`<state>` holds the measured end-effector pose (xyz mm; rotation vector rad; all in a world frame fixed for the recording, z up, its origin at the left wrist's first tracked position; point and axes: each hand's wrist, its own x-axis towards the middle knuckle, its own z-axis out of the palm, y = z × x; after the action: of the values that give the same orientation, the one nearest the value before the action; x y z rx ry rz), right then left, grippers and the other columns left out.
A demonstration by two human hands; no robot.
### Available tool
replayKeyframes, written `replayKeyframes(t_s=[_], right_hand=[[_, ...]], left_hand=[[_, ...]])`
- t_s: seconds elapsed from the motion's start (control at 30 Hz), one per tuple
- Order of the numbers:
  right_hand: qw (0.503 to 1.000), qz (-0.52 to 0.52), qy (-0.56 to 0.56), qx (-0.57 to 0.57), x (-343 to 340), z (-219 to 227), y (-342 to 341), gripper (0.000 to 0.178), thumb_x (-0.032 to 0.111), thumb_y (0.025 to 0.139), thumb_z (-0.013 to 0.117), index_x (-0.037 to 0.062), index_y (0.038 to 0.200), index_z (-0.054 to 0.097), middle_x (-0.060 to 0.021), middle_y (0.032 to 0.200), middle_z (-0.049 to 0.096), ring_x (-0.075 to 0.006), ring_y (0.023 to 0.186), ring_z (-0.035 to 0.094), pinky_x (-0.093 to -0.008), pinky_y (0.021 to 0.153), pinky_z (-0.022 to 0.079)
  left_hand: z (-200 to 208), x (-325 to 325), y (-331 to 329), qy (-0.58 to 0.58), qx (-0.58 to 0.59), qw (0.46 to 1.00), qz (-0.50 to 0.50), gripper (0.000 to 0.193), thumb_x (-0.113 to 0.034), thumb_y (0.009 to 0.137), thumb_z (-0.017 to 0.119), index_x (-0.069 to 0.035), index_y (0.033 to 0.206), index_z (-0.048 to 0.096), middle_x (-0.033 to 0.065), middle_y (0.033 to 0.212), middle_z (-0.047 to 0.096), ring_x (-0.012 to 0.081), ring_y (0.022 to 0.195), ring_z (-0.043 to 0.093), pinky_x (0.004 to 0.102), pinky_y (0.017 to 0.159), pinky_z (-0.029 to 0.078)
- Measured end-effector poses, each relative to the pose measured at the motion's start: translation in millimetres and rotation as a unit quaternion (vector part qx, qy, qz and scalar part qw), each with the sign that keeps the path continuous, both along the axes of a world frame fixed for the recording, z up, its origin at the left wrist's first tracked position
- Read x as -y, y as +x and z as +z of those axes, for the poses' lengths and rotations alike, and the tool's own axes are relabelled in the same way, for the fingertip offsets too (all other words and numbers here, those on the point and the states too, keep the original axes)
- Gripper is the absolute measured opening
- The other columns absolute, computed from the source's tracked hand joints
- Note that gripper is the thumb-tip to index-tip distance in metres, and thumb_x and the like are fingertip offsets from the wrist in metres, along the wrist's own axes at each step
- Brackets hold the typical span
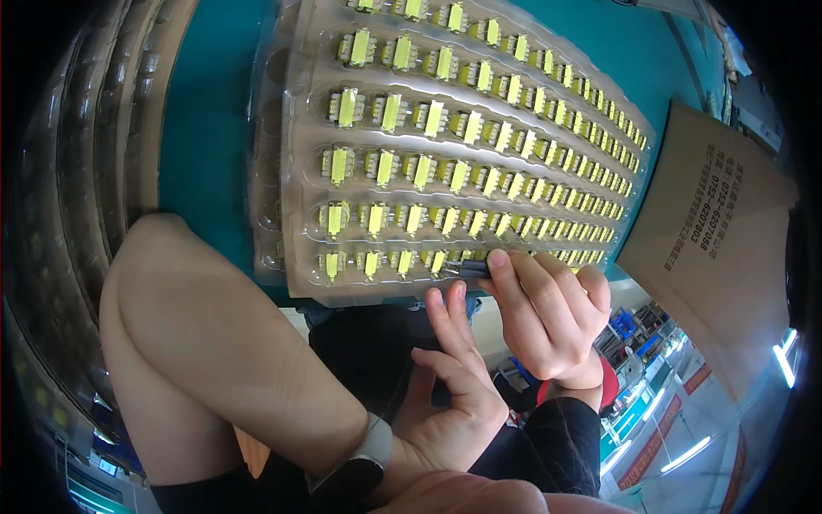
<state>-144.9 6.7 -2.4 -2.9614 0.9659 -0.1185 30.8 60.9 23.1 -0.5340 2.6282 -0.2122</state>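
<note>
A clear plastic tray [312, 287] holds several rows of small transformers [338, 165] wrapped in yellow tape, with pins along their sides. My right hand [548, 313] pinches dark tweezers [471, 271] between thumb and fingers. The tweezer tips point left, at the transformers in the tray's near row; whether they touch one I cannot tell. My left hand [458, 394], with a watch [364, 463] on its wrist, hovers just off the tray's near edge. Its first two fingers stretch up toward the tray, the thumb stands apart from them, and nothing shows in its grasp.
More clear trays [267, 171] lie under the top one on the green table mat [205, 111]. A tall stack of trays [103, 111] rises at the left. On the right, a cardboard box flap [711, 197] with printing slants beside the tray.
</note>
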Motion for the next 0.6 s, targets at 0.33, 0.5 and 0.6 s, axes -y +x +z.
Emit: replayKeyframes(t_s=[0.33, 0.5, 0.6], right_hand=[[1.000, -0.014, 0.001, 0.018, -1, 1, 2, 0.033, 0.012, 0.081, 0.080, -0.0044, 0.109, 0.077, -0.0097, 0.093, 0.072, -0.0191, 0.080, 0.071, -0.0283, 0.064, 0.039], [1.000, 0.002, 0.007, 0.030, 5, 1, 10, 0.038, 0.014, 0.077, 0.074, -0.0054, 0.109, 0.077, -0.0114, 0.096, 0.073, -0.0204, 0.081, 0.071, -0.0289, 0.066, 0.040], [1.000, 0.008, -0.001, 0.016, 4, -4, 10, 0.041, 0.016, 0.074, 0.071, -0.0059, 0.109, 0.078, -0.0123, 0.097, 0.073, -0.0208, 0.082, 0.071, -0.0291, 0.066, 0.040]], left_hand=[[-1, 0, -1, 0.018, 0.002, 1.000, -0.007, 0.046, -0.010, 0.085, 0.069, 0.008, 0.128, 0.071, 0.0203, 0.128, 0.075, 0.0387, 0.106, 0.078, 0.0333, 0.062, 0.062], [0, -3, 1, -0.006, -0.004, 1.000, 0.011, 0.023, 0.005, 0.090, 0.067, 0.008, 0.111, 0.076, 0.0211, 0.120, 0.077, 0.0382, 0.104, 0.078, 0.0332, 0.066, 0.061], [-3, -3, 0, -0.002, -0.015, 1.000, 0.017, 0.024, 0.005, 0.089, 0.067, 0.008, 0.110, 0.076, 0.0212, 0.119, 0.078, 0.0379, 0.104, 0.078, 0.0334, 0.066, 0.062]])
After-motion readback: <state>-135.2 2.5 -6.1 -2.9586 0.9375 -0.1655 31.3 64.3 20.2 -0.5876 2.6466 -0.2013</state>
